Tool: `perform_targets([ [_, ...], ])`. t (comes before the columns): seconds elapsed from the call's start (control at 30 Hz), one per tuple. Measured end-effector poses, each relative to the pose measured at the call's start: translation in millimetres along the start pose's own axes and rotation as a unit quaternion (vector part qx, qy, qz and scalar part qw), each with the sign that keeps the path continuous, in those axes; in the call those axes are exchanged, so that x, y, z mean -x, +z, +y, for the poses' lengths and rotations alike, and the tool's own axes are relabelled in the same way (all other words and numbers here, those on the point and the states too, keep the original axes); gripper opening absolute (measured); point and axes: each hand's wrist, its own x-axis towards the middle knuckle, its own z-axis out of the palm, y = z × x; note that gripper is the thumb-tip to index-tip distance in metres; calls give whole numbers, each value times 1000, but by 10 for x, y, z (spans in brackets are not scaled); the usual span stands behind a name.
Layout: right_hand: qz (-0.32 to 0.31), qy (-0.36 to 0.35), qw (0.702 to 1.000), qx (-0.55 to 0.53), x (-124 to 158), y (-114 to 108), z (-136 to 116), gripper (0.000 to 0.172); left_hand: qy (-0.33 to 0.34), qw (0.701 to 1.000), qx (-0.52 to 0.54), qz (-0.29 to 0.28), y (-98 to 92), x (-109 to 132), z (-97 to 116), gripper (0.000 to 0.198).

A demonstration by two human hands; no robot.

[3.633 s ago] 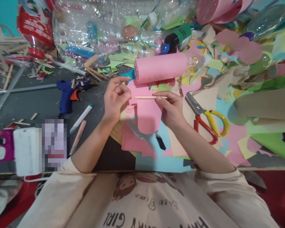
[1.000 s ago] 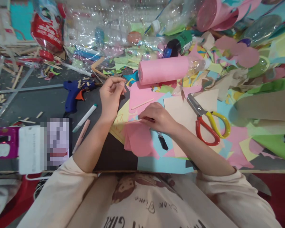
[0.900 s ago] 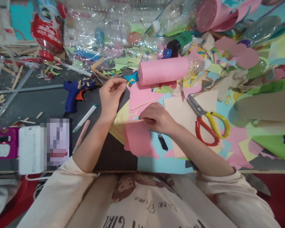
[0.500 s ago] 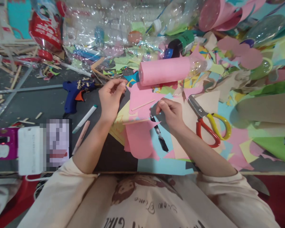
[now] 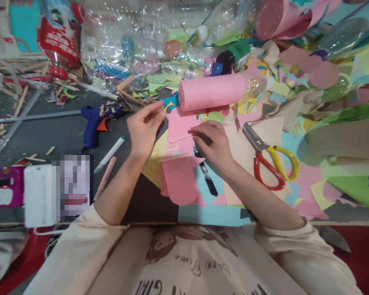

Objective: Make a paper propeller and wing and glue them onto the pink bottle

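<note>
One thin stick lies on a pink sheet between two hands, its right end at the fingertips of the right hand; whether that grip is clamped on it or merely poised around it cannot be told. The bent fingers suit so slight a thing lying flat. A second stick lies along the upper edge of one pink cutout; whether the two are joined is unclear. The left hand hovers beside the sheet, thumb and forefinger apart, nothing seen between them, presumably to leave the stick accessible. One pen lies below the right hand. One pair of scissors lies farther right, handles toward the near edge of the bench, probably for easy grasping. One glue gun lies to the left, nozzle toward the hands, with two markers nearer the body: one white marker, one pink marker. One pink-wrapped bottle lies sideways behind, likely for stability. The scraps beyond are too jumbled to count.
</note>
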Motion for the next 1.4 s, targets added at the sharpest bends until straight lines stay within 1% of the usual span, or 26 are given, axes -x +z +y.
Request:
perform_targets([
  [0.2, 6, -13, 999, 29, 12, 0, 23, 18, 6, 1000, -10, -28, 6, 8, 85, 20],
  [0.33, 9, -6, 999, 40, 24, 1, 23, 15, 8, 998, -49, -33, -14, 14, 105, 15],
  [0.43, 19, 13, 996, 84, 45, 11, 6, 16, 8, 994, -97, -49, -41, 23, 89, 11],
  [0.5, 25, 26, 993, 109, 61, 20, -7, 16, 16, 985, -155, -77, -46, 29, 70, 11],
  [0.6, 16, 45, 992, 116, 74, 29, -19, 13, 49, 960, -249, -116, -22, 49, 51, 19],
  [0.7, 11, 52, 993, 107, 68, 26, -27, 18, 64, 940, -315, -117, 14, 94, 58, 18],
  [0.77, 27, 50, 993, 100, 56, 15, -34, 20, 63, 931, -342, -113, 24, 130, 68, 18],
  [0.87, 57, 58, 996, 45, 34, -10, -49, 20, 65, 924, -358, -117, 15, 164, 64, 30],
  [0.93, 51, 74, 995, -38, 23, -24, -55, 17, 55, 924, -356, -129, 4, 163, 50, 36],
  [0.97, 44, 82, 992, -82, 19, -27, -56, 15, 45, 925, -351, -136, 0, 155, 43, 36],
  [1.03, 38, 94, 984, -148, 16, -25, -55, 12, 21, 931, -334, -147, -2, 129, 40, 32],
  [1.1, 47, 103, 976, -187, 17, -16, -53, 13, 0, 941, -305, -146, -1, 98, 58, 26],
  [1.17, 57, 111, 968, -219, 17, -6, -52, 16, -20, 957, -249, -144, -7, 64, 92, 23],
  [1.27, 74, 112, 960, -247, 17, -1, -59, 19, -39, 981, -126, -141, -44, 1, 142, 20],
  [1.33, 94, 101, 959, -246, 20, -9, -65, 17, -37, 991, -56, -112, -80, -48, 156, 22],
  [1.4, 121, 80, 960, -240, 26, -27, -71, 13, -31, 998, -3, -59, -107, -91, 157, 28],
])
